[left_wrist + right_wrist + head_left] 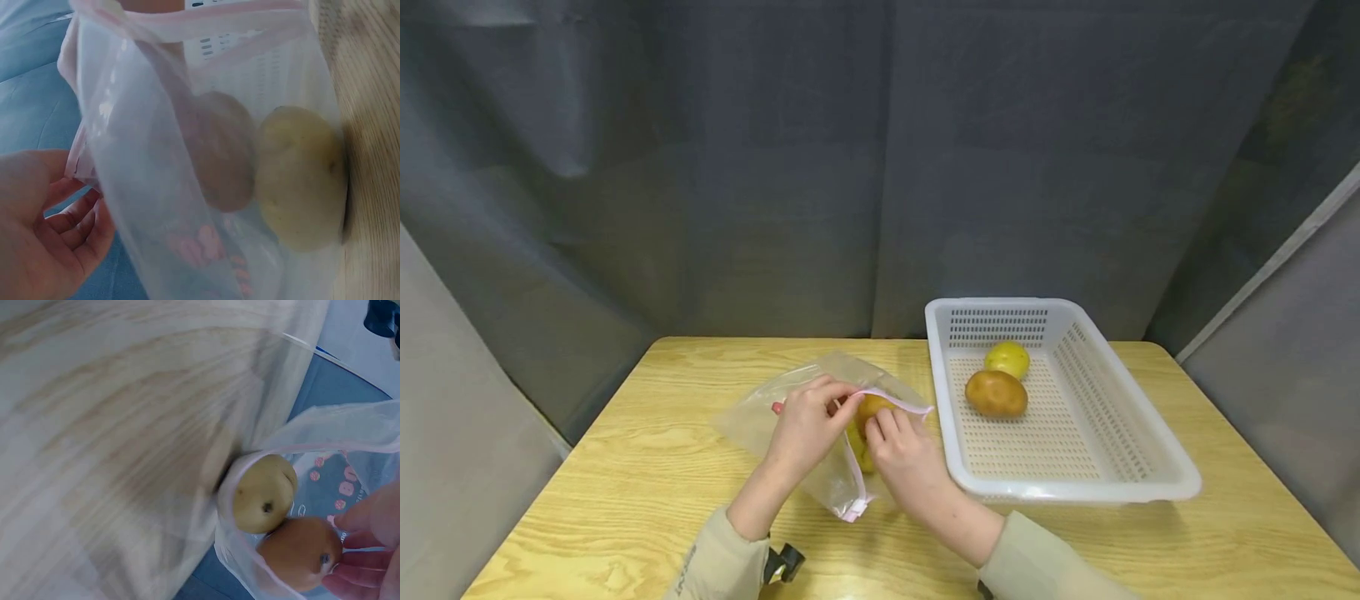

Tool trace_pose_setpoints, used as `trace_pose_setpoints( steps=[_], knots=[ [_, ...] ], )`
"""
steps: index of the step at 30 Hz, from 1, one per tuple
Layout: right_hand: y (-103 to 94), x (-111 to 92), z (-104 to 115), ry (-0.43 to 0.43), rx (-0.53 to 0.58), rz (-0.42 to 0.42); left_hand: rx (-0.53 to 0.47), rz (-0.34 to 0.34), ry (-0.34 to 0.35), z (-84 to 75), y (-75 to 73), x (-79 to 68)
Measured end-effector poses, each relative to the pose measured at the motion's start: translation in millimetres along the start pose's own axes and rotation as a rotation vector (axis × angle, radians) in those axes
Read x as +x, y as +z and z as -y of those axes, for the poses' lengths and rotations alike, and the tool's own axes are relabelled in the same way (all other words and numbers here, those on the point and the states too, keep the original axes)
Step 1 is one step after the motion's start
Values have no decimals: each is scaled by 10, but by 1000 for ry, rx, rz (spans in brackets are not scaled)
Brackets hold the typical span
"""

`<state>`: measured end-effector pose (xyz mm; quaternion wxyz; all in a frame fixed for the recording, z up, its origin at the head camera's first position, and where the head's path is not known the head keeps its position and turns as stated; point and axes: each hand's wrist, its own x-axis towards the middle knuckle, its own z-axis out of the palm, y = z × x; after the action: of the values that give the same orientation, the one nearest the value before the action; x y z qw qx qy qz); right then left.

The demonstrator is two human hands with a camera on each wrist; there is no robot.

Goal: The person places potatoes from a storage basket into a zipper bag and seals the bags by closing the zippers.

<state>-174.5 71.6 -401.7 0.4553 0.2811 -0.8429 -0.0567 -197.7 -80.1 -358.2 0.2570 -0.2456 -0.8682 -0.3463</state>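
Observation:
A clear zip bag [752,404] with a pink-edged mouth stands open on the table. My left hand [808,423] pinches the edge of its mouth between thumb and fingers. Reaching in through the opening, my right hand [906,454] holds a brown oval fruit [297,553] by its end, thumb on one side and fingers on the other. Beside that fruit, low in the bag, lies a yellow fruit [262,490] with a dark spot at one end. Through the cloudy plastic the left wrist view shows both fruits, with pink print on the bag.
Right of the bag stands a white perforated basket [951,425]. Inside it a yellow-green fruit [1007,358] and another brown oval fruit [996,394] lie against each other. Dark curtains [775,167] hang behind the wooden table [625,500].

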Motion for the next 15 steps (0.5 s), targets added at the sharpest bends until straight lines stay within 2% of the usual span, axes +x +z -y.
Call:
trace_pose_setpoints(
  steps=[4, 15],
  knots=[
    [3, -43, 11, 6, 43, 32, -7, -3, -1, 6, 5, -10],
    [14, -93, 13, 32, 60, 222, 5, 20, -12, 7, 21, 0]
  ],
)
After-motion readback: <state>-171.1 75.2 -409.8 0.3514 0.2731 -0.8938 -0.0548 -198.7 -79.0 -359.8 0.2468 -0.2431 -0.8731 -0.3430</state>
